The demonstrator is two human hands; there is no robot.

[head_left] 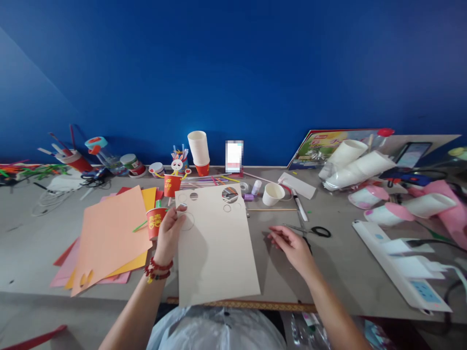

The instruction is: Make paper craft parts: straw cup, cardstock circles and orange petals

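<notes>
A white sheet of card [219, 248] hangs over the front of the table, its left edge pinched between the thumb and fingers of my left hand [172, 224]. Pencil circles and round cut-out holes show near its top edge. To the right of the card, my right hand [288, 243] is low over the grey table with its fingers loosely bent and nothing visible in them. Just beyond it lie black-handled scissors [321, 232], partly hidden by the hand. A white paper cup [273, 194] stands past the card's upper right corner.
Coloured paper sheets [113, 233] lie stacked at left beside a red paper cup [155, 226]. A rabbit figure [177, 167] and stacked white cups [199, 148] stand behind. At right are a power strip [401, 267] with plugs and bagged cups [359, 170].
</notes>
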